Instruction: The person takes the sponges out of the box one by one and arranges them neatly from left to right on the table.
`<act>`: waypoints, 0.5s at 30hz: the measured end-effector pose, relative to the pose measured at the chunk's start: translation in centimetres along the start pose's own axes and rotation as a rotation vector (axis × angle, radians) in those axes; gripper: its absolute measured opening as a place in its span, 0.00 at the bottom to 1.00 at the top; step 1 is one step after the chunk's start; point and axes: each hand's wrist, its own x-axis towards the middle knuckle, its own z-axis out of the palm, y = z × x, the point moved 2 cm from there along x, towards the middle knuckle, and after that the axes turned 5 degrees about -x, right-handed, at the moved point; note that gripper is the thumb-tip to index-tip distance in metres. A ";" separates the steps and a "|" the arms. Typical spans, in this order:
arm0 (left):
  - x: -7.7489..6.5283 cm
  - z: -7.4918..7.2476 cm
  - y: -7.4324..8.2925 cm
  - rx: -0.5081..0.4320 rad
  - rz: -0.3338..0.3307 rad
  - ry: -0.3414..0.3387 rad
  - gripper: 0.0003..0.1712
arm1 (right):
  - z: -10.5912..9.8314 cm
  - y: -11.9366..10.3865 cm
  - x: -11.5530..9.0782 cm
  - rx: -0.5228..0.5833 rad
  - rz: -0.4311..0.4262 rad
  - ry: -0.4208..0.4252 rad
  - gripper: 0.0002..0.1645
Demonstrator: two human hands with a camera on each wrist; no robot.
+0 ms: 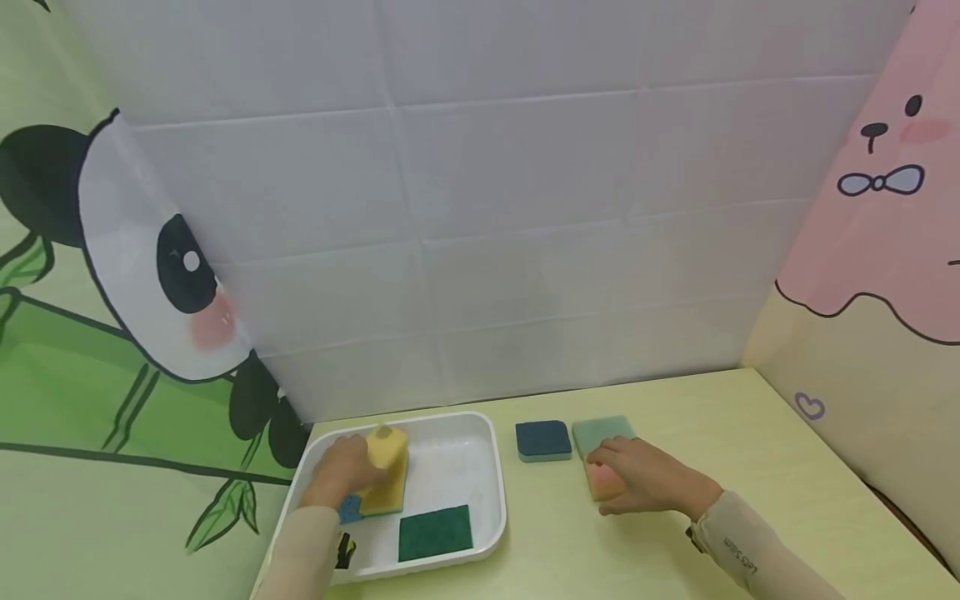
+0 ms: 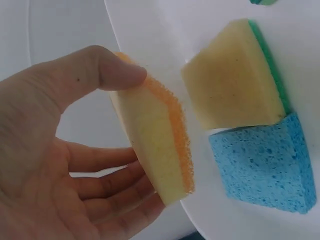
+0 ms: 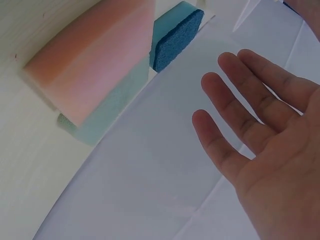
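Observation:
My left hand (image 1: 341, 471) pinches a yellow sponge (image 2: 155, 130) with an orange scouring layer, thumb on one face and fingers on the other, above the white tray (image 1: 491, 467). Below it in the tray lie a yellow sponge (image 2: 232, 80) with a green layer and a speckled blue sponge (image 2: 260, 167), side by side. My right hand (image 1: 648, 475) hovers over the table with its fingers spread and relaxed, holding nothing. Closest to it is a pink-orange sponge (image 3: 100, 60), partly covered by the hand in the head view. A pale green sponge (image 1: 602, 428) sits just behind that one.
Inside the tray, near its front edge, lies a dark green scouring pad (image 1: 435, 533). A dark blue-topped sponge (image 1: 543, 440) rests on the yellow table (image 1: 712, 433) between tray and pale green sponge. A white wall covering (image 1: 525, 250) rises behind the table.

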 end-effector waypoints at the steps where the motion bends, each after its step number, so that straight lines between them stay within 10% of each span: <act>1: 0.0 0.0 0.2 0.005 0.016 -0.004 0.31 | 0.0 -0.1 0.0 0.001 0.003 -0.003 0.40; 15: -0.8 -1.1 3.3 0.057 0.223 -0.026 0.37 | -0.9 -1.9 0.6 -0.016 0.023 0.005 0.38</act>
